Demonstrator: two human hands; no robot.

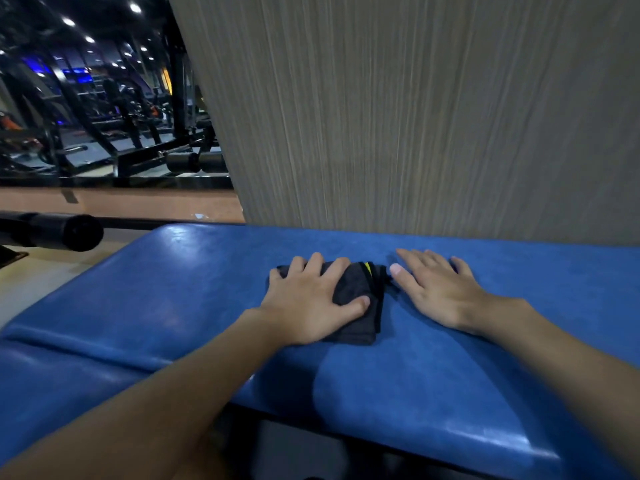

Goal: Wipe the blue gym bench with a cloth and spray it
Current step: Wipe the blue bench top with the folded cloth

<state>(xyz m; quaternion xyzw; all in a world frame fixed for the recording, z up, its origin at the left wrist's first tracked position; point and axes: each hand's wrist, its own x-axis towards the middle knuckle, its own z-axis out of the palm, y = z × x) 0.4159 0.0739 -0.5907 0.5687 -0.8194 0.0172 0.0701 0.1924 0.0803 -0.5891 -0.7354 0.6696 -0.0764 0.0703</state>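
Blue vinyl bench (433, 375) pad, glossy w/ scuffed matte patches, seam at left. Dark folded cloth (360, 299) w/ yellow tag lies mid-pad near far edge. Left hand (308, 303) presses flat on cloth, fingers spread. Right hand (436, 292) flat on pad just beside, holding nothing. Wood-grain wall (415, 116) directly behind; bare pad to right & front.

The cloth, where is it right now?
In the head view, the dark folded cloth lies mid-frame on the blue bench under the left hand, with the right hand flat on the bench just to its right.
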